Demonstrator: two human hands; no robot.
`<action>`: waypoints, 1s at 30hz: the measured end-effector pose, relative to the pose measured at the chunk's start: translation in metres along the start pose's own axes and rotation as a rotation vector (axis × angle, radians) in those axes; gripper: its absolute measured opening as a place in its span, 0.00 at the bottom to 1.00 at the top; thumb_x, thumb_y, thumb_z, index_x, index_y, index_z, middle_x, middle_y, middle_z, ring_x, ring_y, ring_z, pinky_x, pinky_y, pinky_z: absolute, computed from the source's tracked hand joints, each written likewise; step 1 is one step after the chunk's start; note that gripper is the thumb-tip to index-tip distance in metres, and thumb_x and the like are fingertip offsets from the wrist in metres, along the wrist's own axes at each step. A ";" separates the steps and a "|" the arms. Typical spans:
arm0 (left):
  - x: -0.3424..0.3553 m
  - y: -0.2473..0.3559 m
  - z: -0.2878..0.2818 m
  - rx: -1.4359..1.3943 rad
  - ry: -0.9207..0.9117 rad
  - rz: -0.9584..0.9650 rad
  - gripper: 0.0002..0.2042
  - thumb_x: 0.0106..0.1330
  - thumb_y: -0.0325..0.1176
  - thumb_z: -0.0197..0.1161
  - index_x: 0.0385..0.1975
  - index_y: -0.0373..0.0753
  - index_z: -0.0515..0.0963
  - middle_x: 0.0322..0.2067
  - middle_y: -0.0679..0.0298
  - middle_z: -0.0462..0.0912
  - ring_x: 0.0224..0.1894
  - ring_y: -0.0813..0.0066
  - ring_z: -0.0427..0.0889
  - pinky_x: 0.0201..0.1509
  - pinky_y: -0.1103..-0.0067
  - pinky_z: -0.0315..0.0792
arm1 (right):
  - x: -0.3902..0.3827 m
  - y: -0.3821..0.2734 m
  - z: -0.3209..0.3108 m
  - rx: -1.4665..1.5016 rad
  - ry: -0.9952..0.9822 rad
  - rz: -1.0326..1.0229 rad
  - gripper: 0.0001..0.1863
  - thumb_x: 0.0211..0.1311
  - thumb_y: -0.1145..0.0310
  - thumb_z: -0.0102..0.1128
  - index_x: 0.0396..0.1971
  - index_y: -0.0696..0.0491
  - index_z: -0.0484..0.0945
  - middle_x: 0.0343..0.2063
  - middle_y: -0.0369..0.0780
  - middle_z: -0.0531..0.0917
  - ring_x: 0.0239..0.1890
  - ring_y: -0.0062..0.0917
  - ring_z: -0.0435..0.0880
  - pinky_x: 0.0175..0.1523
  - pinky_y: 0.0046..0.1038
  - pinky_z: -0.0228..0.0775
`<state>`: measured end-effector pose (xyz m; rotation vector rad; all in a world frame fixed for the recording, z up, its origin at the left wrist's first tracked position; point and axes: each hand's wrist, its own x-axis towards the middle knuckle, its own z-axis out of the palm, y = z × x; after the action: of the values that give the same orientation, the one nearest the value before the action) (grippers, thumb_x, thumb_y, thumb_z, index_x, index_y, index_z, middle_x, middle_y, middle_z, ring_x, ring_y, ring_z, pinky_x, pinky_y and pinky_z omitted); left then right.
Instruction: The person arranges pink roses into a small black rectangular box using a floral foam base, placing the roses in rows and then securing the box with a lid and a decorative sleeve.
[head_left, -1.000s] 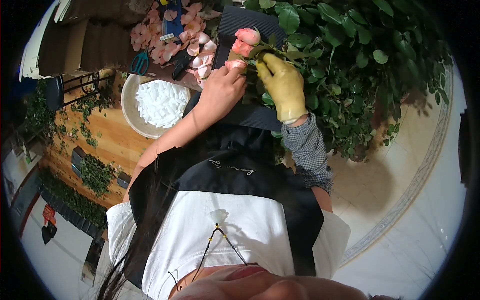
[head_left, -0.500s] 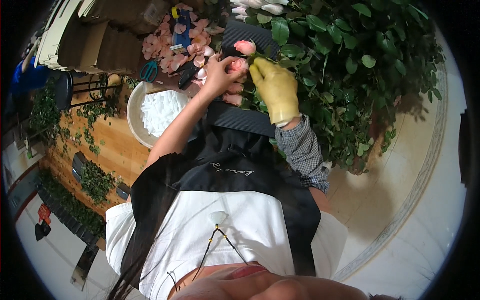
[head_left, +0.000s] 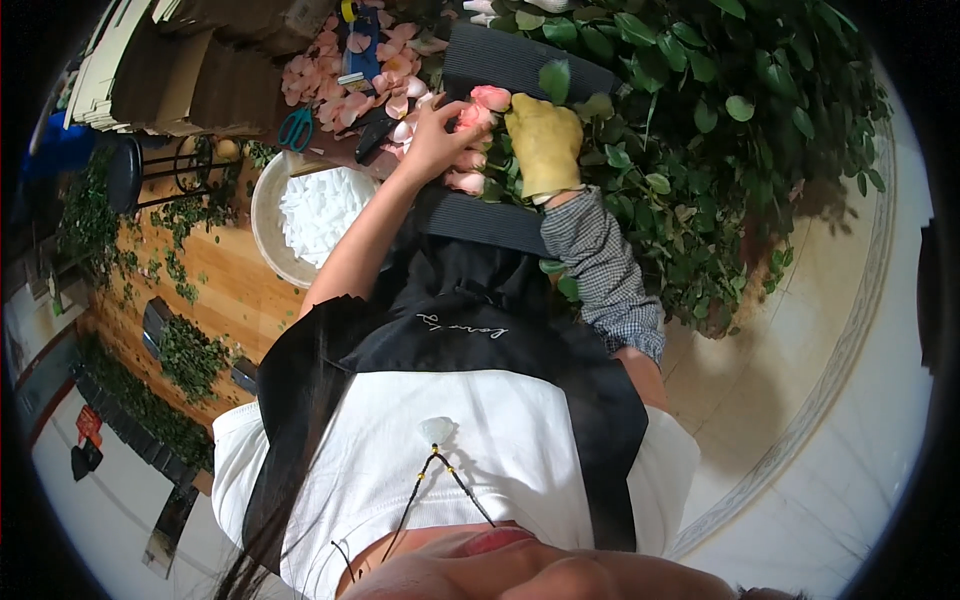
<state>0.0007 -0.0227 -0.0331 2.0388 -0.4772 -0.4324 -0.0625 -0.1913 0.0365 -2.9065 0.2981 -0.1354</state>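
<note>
Several pink roses lie in a row on a dark ridged pad (head_left: 480,222), their heads toward the left. My bare left hand (head_left: 434,142) comes in from the left, its fingers curled round a pink rose (head_left: 474,117) in the row. Another rose (head_left: 490,97) is just beyond it, and a lower rose (head_left: 465,182) lies nearer to me. My right hand (head_left: 545,145), in a yellow glove with a checked sleeve, is closed in a fist to the right of the rose heads. What its fingers hold is hidden beneath the glove.
Leafy green stems (head_left: 690,150) fill the right side. Loose pink petals (head_left: 315,75), teal-handled scissors (head_left: 296,128) and a black tool (head_left: 374,136) lie at the left. A round tub (head_left: 265,230) of white pieces stands nearer. Stacked cardboard (head_left: 190,85) is at the far left.
My right hand has moved slightly away from me, its gloved fingers now curled into a fist. My left hand stays at the rose heads, shifted slightly.
</note>
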 end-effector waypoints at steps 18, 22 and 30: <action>-0.001 -0.006 0.002 0.021 0.011 -0.018 0.29 0.60 0.51 0.72 0.54 0.36 0.78 0.62 0.42 0.67 0.64 0.50 0.70 0.66 0.68 0.66 | -0.005 -0.023 0.004 -0.153 -0.081 -0.058 0.16 0.63 0.69 0.54 0.50 0.46 0.79 0.35 0.40 0.86 0.37 0.36 0.88 0.40 0.37 0.80; -0.002 -0.010 -0.001 0.061 0.014 -0.033 0.29 0.61 0.51 0.71 0.54 0.35 0.79 0.62 0.42 0.67 0.63 0.50 0.70 0.66 0.68 0.66 | -0.012 -0.022 -0.001 0.258 0.041 -0.032 0.19 0.62 0.67 0.59 0.53 0.48 0.78 0.39 0.46 0.85 0.40 0.42 0.85 0.45 0.39 0.78; -0.010 0.014 -0.057 -0.495 -0.357 -0.180 0.25 0.76 0.50 0.51 0.64 0.39 0.71 0.68 0.54 0.66 0.69 0.64 0.66 0.70 0.70 0.62 | -0.054 -0.024 -0.019 0.305 -0.234 0.063 0.23 0.58 0.60 0.69 0.52 0.51 0.78 0.33 0.45 0.86 0.35 0.43 0.85 0.42 0.40 0.77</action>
<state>0.0175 0.0173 0.0073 1.5309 -0.3540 -0.9360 -0.1129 -0.1607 0.0571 -2.5744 0.2992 0.1554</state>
